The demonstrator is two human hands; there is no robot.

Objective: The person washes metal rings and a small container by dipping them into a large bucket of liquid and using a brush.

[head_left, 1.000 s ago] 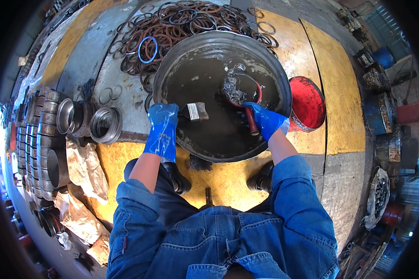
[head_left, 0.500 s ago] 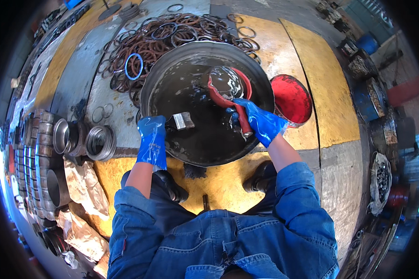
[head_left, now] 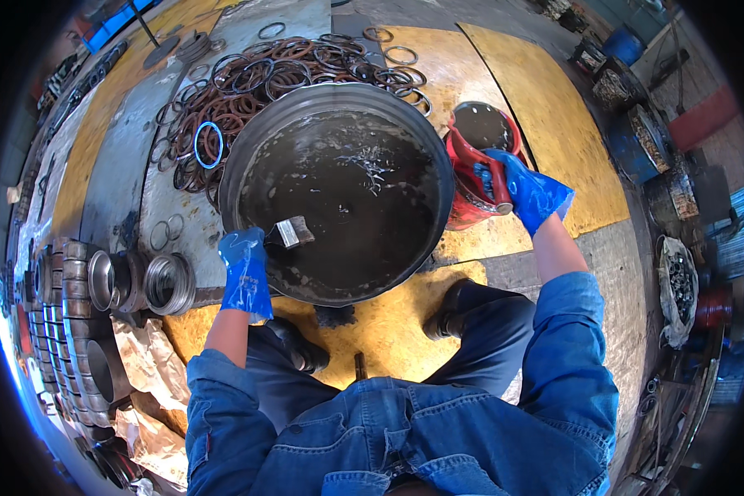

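My left hand (head_left: 245, 269), in a wet blue glove, is closed on a paintbrush (head_left: 293, 231) whose bristles point over the near left of a wide metal basin (head_left: 306, 106). Dark liquid with pale flecks and streaks lies in the basin. In the other blue glove, my right hand (head_left: 525, 188) grips the handle of a red jug (head_left: 461, 149), which is filled with dark liquid. That jug is above a red bucket (head_left: 471, 217) just right of the basin and hides most of the bucket's opening.
Behind the basin lies a heap of dark and rusty rings (head_left: 248, 91), with one blue ring (head_left: 208, 145) among them. Stacked metal rings (head_left: 169, 283) and brown paper (head_left: 150, 355) are at the left. A bag of small parts (head_left: 678, 289) stands at the right.
My right hand has carried the red jug out of the basin, rightward to above the red bucket. The left hand still holds the paintbrush at the basin's near left. The view has shifted slightly.
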